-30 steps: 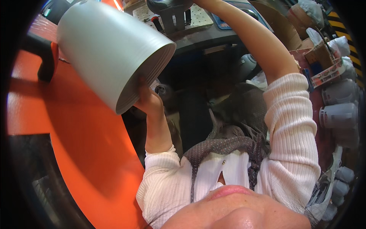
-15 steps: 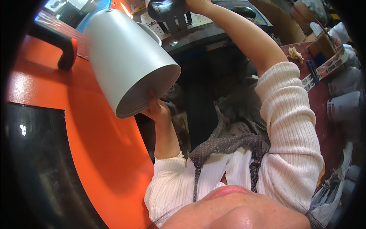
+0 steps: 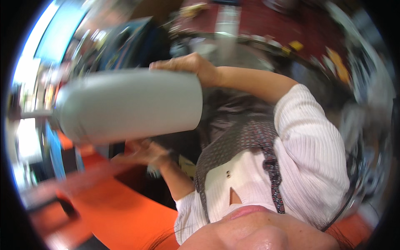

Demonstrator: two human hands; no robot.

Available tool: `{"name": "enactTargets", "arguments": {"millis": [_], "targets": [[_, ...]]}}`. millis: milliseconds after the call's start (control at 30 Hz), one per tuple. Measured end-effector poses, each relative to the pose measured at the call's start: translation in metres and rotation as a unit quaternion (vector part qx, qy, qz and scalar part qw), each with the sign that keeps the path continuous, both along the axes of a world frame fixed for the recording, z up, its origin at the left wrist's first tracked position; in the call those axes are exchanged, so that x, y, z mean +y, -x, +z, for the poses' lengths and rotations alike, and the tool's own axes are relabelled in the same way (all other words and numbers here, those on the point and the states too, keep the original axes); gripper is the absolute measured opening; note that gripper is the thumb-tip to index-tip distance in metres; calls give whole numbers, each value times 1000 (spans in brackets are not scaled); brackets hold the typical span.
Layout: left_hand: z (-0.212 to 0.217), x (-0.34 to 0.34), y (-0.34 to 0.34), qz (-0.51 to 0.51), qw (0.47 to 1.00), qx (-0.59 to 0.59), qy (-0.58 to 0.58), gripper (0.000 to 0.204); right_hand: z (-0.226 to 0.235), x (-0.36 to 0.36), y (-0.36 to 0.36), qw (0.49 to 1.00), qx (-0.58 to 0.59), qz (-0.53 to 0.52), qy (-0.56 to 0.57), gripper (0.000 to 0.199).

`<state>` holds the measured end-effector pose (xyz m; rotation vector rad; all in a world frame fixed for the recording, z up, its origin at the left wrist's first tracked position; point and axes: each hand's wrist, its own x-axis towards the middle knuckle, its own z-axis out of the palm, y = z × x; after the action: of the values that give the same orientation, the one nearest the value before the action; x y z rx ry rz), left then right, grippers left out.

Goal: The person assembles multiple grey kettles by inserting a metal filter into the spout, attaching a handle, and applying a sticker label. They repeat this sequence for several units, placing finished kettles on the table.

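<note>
Head view: one grey cylinder [image 3: 129, 106], two hands [image 3: 189, 66] [image 3: 143, 153] holding.

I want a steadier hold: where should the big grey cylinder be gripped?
Grip the grey cylinder at its right end, from above, where the right hand sits. It lies sideways and looks too wide for one hand, so the left hand might support it from underneath.
</note>
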<state>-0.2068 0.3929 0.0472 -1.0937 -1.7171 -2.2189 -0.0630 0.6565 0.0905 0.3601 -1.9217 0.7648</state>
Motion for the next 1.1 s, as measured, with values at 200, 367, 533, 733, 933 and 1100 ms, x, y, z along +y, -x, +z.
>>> {"name": "enactTargets", "arguments": {"millis": [200,367,533,733,933,1100], "targets": [[3,82,25,-228,912,-332,77,76,-21,-14,-235,891,-231,-226,-320,45],[4,122,52,-250,919,-278,126,59,25,-62,-547,460,-274,-819,207,26],[32,131,43,-194,928,-141,285,66,-103,-148,-820,171,-512,-721,434,55],[14,130,38,-132,915,-308,226,55,-166,-86,-864,247,-619,-657,352,59],[-7,155,23,-241,914,-319,72,23,-111,-37,-853,216,-655,-653,313,63],[-12,143,47,-210,926,-312,25,26,-46,-3,-886,233,-621,-683,306,67]]}}
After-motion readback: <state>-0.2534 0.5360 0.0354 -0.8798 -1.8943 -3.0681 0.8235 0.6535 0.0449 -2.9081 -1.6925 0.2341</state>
